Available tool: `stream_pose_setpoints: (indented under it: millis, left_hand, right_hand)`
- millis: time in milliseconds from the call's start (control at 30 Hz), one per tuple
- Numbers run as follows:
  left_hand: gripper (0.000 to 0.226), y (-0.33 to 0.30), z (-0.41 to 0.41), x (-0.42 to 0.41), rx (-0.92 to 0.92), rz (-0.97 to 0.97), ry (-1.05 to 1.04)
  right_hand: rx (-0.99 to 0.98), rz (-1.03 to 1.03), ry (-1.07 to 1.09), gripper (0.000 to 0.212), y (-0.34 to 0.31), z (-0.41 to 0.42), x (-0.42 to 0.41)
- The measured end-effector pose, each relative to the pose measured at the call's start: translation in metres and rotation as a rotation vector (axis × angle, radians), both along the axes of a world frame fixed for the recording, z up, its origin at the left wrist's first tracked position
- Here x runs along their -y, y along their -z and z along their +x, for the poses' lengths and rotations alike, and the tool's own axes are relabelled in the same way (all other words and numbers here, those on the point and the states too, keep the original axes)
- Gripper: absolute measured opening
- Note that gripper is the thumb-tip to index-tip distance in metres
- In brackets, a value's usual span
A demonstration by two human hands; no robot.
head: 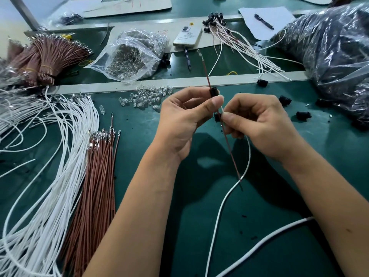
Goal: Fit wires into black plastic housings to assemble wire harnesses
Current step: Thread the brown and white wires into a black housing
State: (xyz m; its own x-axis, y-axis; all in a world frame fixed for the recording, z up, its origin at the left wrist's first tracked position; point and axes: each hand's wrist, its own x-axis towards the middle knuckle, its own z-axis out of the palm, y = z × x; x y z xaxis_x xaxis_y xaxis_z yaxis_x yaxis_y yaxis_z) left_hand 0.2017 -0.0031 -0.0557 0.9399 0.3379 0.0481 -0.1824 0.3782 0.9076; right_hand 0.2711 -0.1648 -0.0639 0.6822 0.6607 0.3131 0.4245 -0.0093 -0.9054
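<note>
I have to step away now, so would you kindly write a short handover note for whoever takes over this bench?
Left hand: pinches a black housing with a brown wire already through it.
Right hand: pinches a white wire, tip at the housing.
Stock: loose white wires and brown wires lie left; spare housings right; finished harnesses behind.
Done: brown wire fitted.
Left: seat the white wire, set the harness aside, repeat.

I see a smooth, matt green table top [279,226]. The small black plastic housing [214,92] looks dull. The thin white wire [223,200] and thin brown wire [232,156] have smooth plastic skins. Near the far edge, a clear plastic bag [129,54] shines and crinkles.
</note>
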Motion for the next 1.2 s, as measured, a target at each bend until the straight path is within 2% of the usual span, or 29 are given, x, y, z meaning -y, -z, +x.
stream_pose_setpoints:
  millis: [267, 500, 667, 833, 1000, 1100, 1200]
  left_hand:
    - [0.013, 0.002, 0.001, 0.003, -0.112, 0.029, -0.050]
    - [0.015, -0.001, 0.000, -0.007, -0.163, -0.059, 0.079]
    - [0.005, 0.001, -0.002, -0.001, -0.163, 0.133, 0.067]
    - [0.006, 0.002, 0.000, 0.000, -0.095, 0.357, -0.043]
    - [0.004, 0.002, 0.001, -0.002, -0.139, 0.284, -0.035]
    - [0.009, 0.004, 0.002, -0.001, -0.150, 0.249, 0.008]
    - [0.018, 0.006, 0.000, -0.001, -0.134, 0.314, 0.078]
  right_hand:
    - [-0.010, -0.082, 0.035, 0.017, 0.003, 0.001, -0.001]
    - [-0.039, -0.054, 0.075, 0.019, 0.004, -0.002, -0.001]
    - [-0.129, 0.053, 0.171, 0.024, 0.004, 0.000, -0.003]
    - [-0.223, 0.043, 0.151, 0.023, 0.005, 0.002, -0.001]
    - [-0.197, 0.008, 0.135, 0.024, 0.005, -0.001, -0.004]
    - [-0.216, 0.054, 0.163, 0.014, 0.003, 0.000, -0.005]
    - [-0.264, 0.129, 0.217, 0.013, 0.003, 0.002, -0.004]
